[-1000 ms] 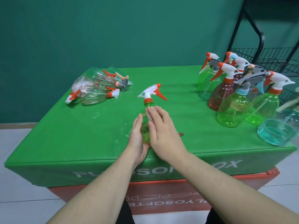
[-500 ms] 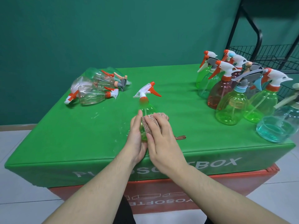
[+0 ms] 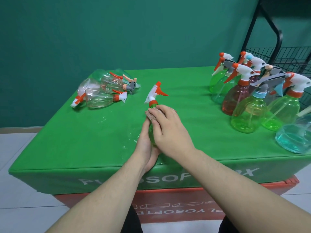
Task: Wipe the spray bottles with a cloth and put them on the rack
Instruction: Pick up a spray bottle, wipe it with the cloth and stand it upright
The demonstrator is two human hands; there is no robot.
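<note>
Left hand cradling clear green plastic bottle, right hand gripping nubby brown cloth round its neck, smooth green table cover

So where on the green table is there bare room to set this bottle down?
Bare cloth lies between the lying clear bottles and the hands, along the front-left edge of the table, and in the middle strip between the held green bottle and the upright bottles. The right side is crowded with those.

Bare green table lies open between lying clear bottles and crowded upright bottles.
</note>
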